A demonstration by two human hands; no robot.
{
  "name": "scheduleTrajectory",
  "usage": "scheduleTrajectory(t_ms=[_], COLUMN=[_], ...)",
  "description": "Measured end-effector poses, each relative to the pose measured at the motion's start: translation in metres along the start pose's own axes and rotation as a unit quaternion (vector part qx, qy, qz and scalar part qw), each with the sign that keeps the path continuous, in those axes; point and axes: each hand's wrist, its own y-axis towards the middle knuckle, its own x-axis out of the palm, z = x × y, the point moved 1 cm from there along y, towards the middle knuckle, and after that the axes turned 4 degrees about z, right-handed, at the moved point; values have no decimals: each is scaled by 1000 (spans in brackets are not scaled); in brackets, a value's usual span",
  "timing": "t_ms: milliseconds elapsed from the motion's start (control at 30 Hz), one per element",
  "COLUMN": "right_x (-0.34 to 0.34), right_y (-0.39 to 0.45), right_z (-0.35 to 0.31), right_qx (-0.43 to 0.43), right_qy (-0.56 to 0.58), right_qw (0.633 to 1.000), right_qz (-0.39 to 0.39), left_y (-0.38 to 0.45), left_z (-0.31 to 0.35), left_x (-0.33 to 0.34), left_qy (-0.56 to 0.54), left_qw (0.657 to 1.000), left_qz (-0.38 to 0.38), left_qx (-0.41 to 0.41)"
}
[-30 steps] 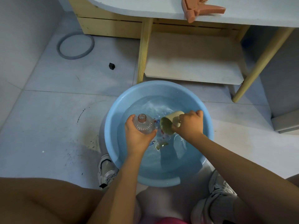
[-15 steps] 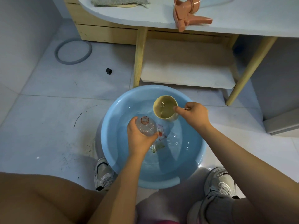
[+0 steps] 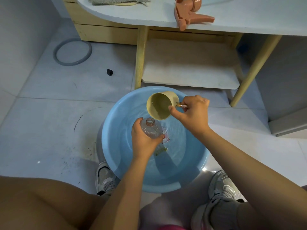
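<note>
Over the basin point(image 3: 108, 146) we get free room only on the near and right water; our left hand point(image 3: 143, 143) with bottle point(image 3: 152, 130) and right hand point(image 3: 192, 113) with cup point(image 3: 160, 107) crowd the far half, nearly touching. Past the far rim, a table leg point(image 3: 141, 55) and shelf point(image 3: 191, 70) block us; the floor point(image 3: 49, 122) to the left is open.

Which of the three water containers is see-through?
The plastic bottle gripped by the left hand: its ribbed wall is clear. The cup in the right hand is opaque beige, and the basin is solid blue.
</note>
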Motion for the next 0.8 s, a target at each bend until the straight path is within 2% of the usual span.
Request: scheduleTrajectory(t_ms=[233, 800], right_x=[1, 2], right_y=[-1, 0], right_z=[-6, -6], right_qx=[-71, -111], right_qy=[-24, -37], right_qw=[997, 990], right_qz=[29, 85], left_y=[2, 0], left_z=[0, 0], left_x=[1, 0], left_qy=[13, 6], left_qw=[1000, 1000], left_qz=[-7, -13], left_qx=[-2, 3])
